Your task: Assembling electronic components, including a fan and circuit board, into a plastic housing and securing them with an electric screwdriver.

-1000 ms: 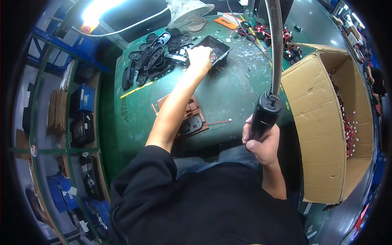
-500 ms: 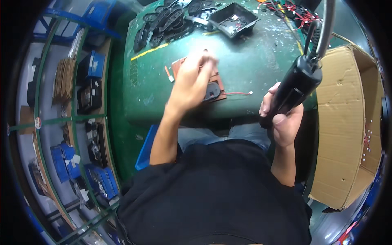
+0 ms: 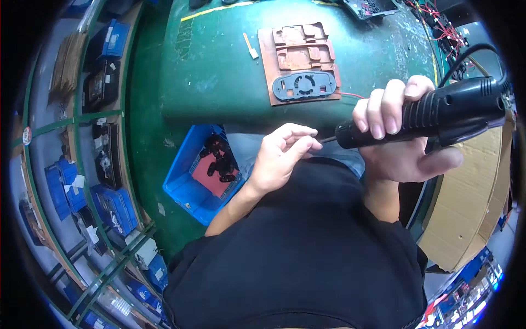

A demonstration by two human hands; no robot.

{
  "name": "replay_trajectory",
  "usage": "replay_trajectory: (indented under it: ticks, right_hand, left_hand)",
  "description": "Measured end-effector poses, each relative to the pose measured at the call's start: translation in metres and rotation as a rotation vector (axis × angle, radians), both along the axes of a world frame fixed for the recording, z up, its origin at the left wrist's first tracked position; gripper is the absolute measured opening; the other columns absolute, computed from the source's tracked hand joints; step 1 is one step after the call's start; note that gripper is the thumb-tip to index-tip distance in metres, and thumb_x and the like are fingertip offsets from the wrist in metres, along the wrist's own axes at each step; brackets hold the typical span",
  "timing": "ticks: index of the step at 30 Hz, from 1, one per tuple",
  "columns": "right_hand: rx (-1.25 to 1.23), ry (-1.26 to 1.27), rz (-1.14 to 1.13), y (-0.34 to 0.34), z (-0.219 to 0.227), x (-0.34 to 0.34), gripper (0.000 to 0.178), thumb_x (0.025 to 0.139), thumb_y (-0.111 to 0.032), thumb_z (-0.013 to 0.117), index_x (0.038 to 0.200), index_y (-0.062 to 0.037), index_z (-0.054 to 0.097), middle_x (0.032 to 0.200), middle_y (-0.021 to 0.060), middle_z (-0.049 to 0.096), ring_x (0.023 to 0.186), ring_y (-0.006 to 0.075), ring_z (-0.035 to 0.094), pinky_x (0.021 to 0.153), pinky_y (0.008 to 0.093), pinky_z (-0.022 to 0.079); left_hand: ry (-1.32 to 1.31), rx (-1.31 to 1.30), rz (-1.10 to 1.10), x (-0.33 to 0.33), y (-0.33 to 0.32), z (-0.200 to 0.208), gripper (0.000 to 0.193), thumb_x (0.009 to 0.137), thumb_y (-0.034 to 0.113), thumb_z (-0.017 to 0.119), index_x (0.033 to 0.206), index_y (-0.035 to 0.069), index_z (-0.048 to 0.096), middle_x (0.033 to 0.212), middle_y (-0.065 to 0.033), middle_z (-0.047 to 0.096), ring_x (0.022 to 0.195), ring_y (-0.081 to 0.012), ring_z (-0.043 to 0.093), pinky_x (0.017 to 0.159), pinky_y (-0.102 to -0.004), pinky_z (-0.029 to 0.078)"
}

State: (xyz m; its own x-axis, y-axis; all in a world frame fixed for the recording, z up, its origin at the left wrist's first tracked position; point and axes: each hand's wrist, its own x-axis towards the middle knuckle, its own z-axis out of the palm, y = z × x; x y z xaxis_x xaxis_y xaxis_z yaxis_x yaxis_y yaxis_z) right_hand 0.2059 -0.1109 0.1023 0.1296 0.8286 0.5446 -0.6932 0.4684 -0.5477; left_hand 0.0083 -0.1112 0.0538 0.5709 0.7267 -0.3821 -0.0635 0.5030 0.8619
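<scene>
My right hand (image 3: pixel 397 134) is wrapped round a black corded electric screwdriver (image 3: pixel 433 118), which lies nearly level with its bit pointing left. At the tip of the thin bit (image 3: pixel 329 139), the thumb and fingers of my left hand (image 3: pixel 279 159) are pinched together; whatever is between them is too small to make out. Beyond both hands, a brown-red fixture block (image 3: pixel 268 71) with shaped recesses rests on the table. In its nearest recess sits a dark grey oval plastic part (image 3: pixel 304 86) with a round slotted centre. A red wire (image 3: pixel 353 95) leads right from there.
A green worktable (image 3: pixel 219 82) carries a small orange piece with a white end (image 3: pixel 251 46) and, farther back, a black tray (image 3: pixel 372 7). Lower left is a blue bin (image 3: pixel 181 186) holding black parts. An open carton (image 3: pixel 460 203) stands right; shelving (image 3: pixel 76 118) lines the left.
My left hand has drawn back from the fixture to the screwdriver's bit. My right hand has swung the screwdriver from upright to nearly level. The view has shifted, uncovering the fixture and blue bin.
</scene>
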Motion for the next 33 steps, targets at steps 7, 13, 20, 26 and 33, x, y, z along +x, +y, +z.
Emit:
replay_trajectory:
  ticks: [7, 13, 20, 26, 33]
  right_hand:
    - [-0.021, 0.010, 0.001, 0.003, 0.009, -0.009, 0.085, 0.078, -0.073, 0.061, 0.124, -0.0047, 0.039, 0.088, 0.0020, 0.047, 0.076, 0.0126, 0.048, 0.070, 0.0294, 0.040]
    - [-0.045, -0.003, 0.014, 0.002, 0.008, -0.012, 0.084, 0.079, -0.072, 0.062, 0.125, -0.0054, 0.039, 0.089, 0.0020, 0.047, 0.077, 0.0127, 0.047, 0.072, 0.0299, 0.039]
    - [-0.049, -0.008, 0.018, 0.000, 0.013, -0.008, 0.081, 0.081, -0.069, 0.061, 0.125, -0.0053, 0.039, 0.090, 0.0019, 0.046, 0.079, 0.0125, 0.046, 0.073, 0.0301, 0.040]
    - [-0.038, -0.029, -0.003, -0.001, 0.010, -0.009, 0.081, 0.081, -0.070, 0.060, 0.126, -0.0056, 0.038, 0.090, 0.0016, 0.046, 0.079, 0.0121, 0.046, 0.073, 0.0292, 0.040]
    - [0.036, -0.110, -0.041, 0.000, 0.011, -0.010, 0.083, 0.079, -0.073, 0.061, 0.122, -0.0046, 0.040, 0.084, 0.0019, 0.046, 0.071, 0.0119, 0.047, 0.067, 0.0286, 0.040]
  left_hand:
    - [-0.087, 0.041, -0.043, -0.006, 0.004, 0.000, 0.018, 0.099, 0.013, 0.053, 0.110, -0.001, 0.059, 0.094, -0.0110, 0.068, 0.088, -0.0149, 0.065, 0.073, -0.0263, 0.052]
    - [-0.122, 0.023, -0.092, -0.003, 0.003, 0.004, 0.020, 0.100, 0.015, 0.053, 0.109, -0.001, 0.059, 0.090, -0.0100, 0.067, 0.083, -0.0149, 0.065, 0.070, -0.0258, 0.051]
    - [-0.141, -0.024, -0.061, 0.002, 0.000, 0.003, 0.022, 0.101, 0.019, 0.050, 0.105, -0.001, 0.058, 0.088, -0.0103, 0.067, 0.080, -0.0151, 0.065, 0.067, -0.0258, 0.051]
    - [-0.190, -0.055, -0.026, 0.004, 0.000, 0.002, 0.020, 0.101, 0.017, 0.050, 0.105, -0.001, 0.059, 0.088, -0.0092, 0.069, 0.080, -0.0129, 0.065, 0.067, -0.0246, 0.051]
    - [-0.121, 0.001, -0.044, 0.003, 0.003, 0.007, 0.021, 0.101, 0.016, 0.050, 0.105, -0.002, 0.059, 0.087, -0.0108, 0.069, 0.076, -0.0136, 0.065, 0.063, -0.0238, 0.050]
